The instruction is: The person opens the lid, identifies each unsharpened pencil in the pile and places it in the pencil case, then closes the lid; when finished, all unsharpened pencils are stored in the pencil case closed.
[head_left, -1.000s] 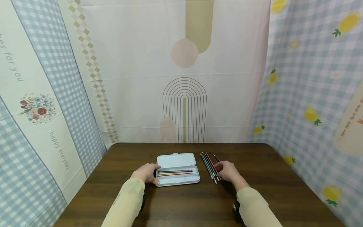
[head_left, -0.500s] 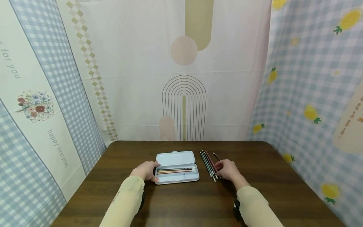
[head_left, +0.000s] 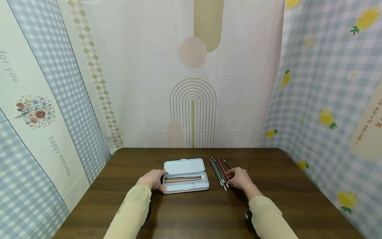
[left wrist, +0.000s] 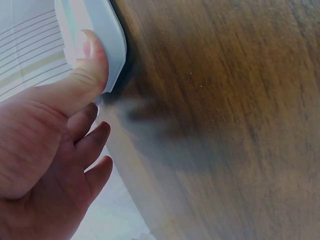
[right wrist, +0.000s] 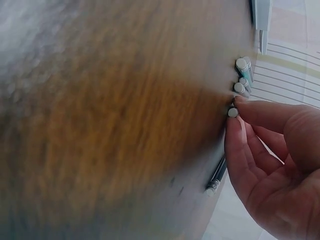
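the right hand (head_left: 238, 178) is nearly closed at the fingertips: thumb and forefinger pinch the near, white-tipped end of a red pencil (head_left: 222, 168), while the remaining fingers curl loosely behind. that pencil lies on the brown table (head_left: 191, 212), its far end reaching away from the hand toward the far left. whether a second red one lies against it cannot be told. green pencils (head_left: 217, 171) lie just left of it, and a dark pencil (right wrist: 217, 176) lies to the right of the pinching fingers, partly hidden by the hand in the head view.

the left hand (head_left: 152, 179) grips the left end of the open pencil case (head_left: 186, 191), its thumb over the near left corner and fingers at the far left; in the left wrist view three fingers are spread apart below the thumb. the case stands left of the loose pencils, lid (head_left: 184, 166) folded back on the far side, with more pencils (head_left: 182, 179) lying lengthwise in its far compartment.
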